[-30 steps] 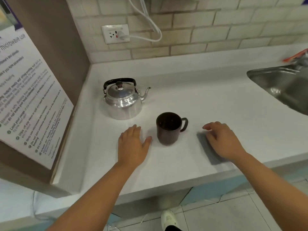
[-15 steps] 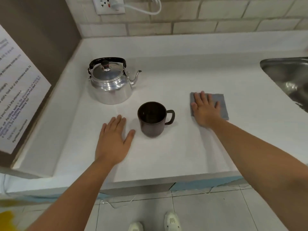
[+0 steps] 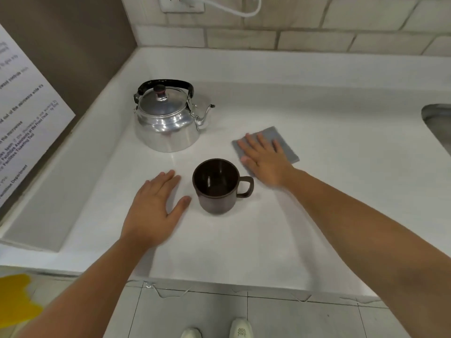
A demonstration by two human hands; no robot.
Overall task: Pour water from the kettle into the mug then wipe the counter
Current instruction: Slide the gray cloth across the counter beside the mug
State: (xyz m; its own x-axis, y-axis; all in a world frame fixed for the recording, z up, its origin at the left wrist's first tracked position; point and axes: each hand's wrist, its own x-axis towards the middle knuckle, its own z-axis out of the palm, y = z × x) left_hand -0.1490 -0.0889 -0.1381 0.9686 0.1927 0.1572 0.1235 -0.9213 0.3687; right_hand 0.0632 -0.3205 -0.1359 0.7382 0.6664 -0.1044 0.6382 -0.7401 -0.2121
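A shiny metal kettle point(image 3: 168, 123) with a black handle stands at the back left of the white counter point(image 3: 317, 215), spout pointing right. A dark brown mug point(image 3: 217, 189) stands upright in front of it, handle to the right; its inside is too dark to judge. My left hand point(image 3: 156, 206) lies flat on the counter just left of the mug, fingers apart. My right hand point(image 3: 263, 157) presses flat on a grey cloth point(image 3: 280, 145) that lies behind and right of the mug.
A steel sink point(image 3: 439, 128) is cut into the counter at the far right. A wall with a printed notice point(image 3: 22, 123) closes the left side. A socket point(image 3: 180, 3) with a white cable sits on the tiled back wall.
My right hand has slid the grey cloth from the counter's front edge toward the back and then left, nearer the mug. My left hand, the kettle and the mug have stayed put.
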